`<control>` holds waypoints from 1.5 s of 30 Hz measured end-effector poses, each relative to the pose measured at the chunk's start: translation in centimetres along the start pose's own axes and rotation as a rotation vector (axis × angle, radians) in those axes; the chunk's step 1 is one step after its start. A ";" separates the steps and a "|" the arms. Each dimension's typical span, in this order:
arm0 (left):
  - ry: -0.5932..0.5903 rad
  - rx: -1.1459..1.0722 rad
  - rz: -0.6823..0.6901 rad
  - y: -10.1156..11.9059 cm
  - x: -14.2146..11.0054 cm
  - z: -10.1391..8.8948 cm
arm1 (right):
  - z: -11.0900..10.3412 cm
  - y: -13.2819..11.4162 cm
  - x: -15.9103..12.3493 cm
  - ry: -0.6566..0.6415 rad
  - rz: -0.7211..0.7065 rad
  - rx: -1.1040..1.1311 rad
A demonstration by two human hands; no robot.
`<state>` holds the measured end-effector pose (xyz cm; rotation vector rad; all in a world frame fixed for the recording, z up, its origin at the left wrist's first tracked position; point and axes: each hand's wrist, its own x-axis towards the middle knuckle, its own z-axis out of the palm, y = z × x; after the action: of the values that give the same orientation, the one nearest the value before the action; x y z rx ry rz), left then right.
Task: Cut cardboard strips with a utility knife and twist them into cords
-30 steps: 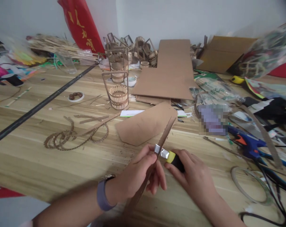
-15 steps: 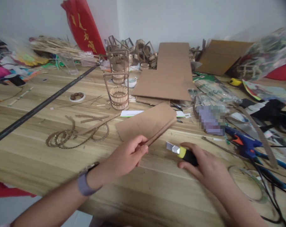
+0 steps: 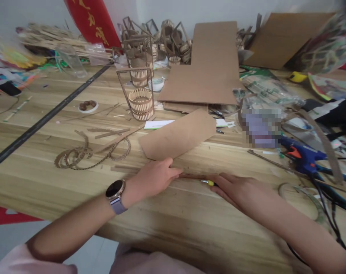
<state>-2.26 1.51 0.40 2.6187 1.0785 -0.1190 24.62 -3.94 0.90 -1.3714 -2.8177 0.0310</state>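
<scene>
My left hand (image 3: pixel 156 177), with a watch on its wrist, is closed on a narrow brown cardboard strip (image 3: pixel 194 176) low over the wooden table. My right hand (image 3: pixel 237 190) grips a utility knife (image 3: pixel 210 183); only the blade and a bit of its yellow collar show, the handle being hidden under the palm. Its fingers also meet the right end of the strip. Just beyond my hands lies a flat cardboard piece (image 3: pixel 180 135). Left of it are coiled corrugated strips (image 3: pixel 76 156). A small basket with a tall handle (image 3: pixel 140 104) stands farther back.
A large cardboard sheet (image 3: pixel 207 76) lies behind, near more small baskets. On the right are a blue glue gun (image 3: pixel 304 156), a roll of tape (image 3: pixel 318 207) and dark cables. A long dark bar (image 3: pixel 51 110) crosses the left side, by a small dish (image 3: pixel 88 107).
The strip has swung away from the flat cardboard piece to lie level between my hands. My right hand has brought the knife beside it and now touches its end. The view has tilted down.
</scene>
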 end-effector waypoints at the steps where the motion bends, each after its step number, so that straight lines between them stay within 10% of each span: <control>1: 0.019 0.013 0.013 -0.2 0.0 0.1 | 0.0 0.0 0.3 -0.013 -0.006 -0.014; 45: 0.173 0.093 0.167 -2.1 0.7 2.8 | -2.8 -0.4 5.7 -0.258 -0.270 -0.274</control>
<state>-3.07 2.52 -2.92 2.8327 0.9219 0.0982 20.82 0.35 3.73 -1.0766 -3.3046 -0.2012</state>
